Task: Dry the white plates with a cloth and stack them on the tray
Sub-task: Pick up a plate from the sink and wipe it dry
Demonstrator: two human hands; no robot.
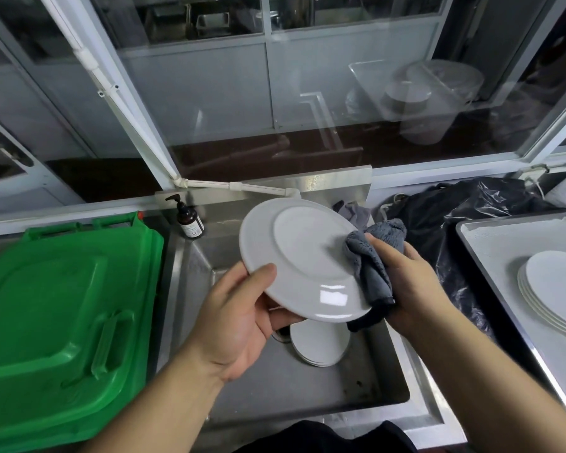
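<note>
Left hand (239,318) pinches the white plate (299,258) at its lower-left rim, thumb on the upturned underside and fingers beneath, tilting it over the sink (307,393) so the base faces the wipe. Right hand (409,282) is closed around the bunched grey cloth (373,256), pressed to the plate's right edge, probably drying that rim. More plates (319,346) wait in the sink below; the dried stack (556,289) sits on the tray (490,243) to the right, within easy reach.
</note>
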